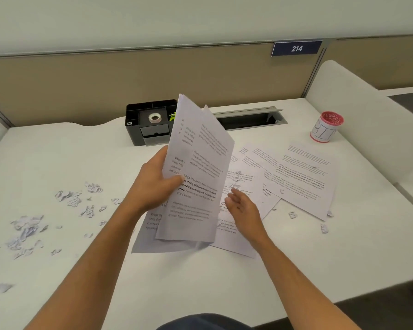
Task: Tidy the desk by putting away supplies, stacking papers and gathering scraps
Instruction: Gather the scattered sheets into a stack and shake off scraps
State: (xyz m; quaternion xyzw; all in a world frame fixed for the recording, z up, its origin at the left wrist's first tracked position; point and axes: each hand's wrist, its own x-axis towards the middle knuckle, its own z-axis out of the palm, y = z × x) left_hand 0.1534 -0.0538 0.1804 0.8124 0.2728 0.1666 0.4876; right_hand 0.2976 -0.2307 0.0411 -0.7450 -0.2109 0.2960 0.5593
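Left hand (153, 186) grips tilted printed sheets (198, 167); right hand (242, 208) hovers open, empty.

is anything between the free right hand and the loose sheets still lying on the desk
Nothing visible blocks it. The right hand hovers open just above the loose sheets. Only small paper scraps lie on top of them. The left hand holds the gathered papers upright, off to the side.
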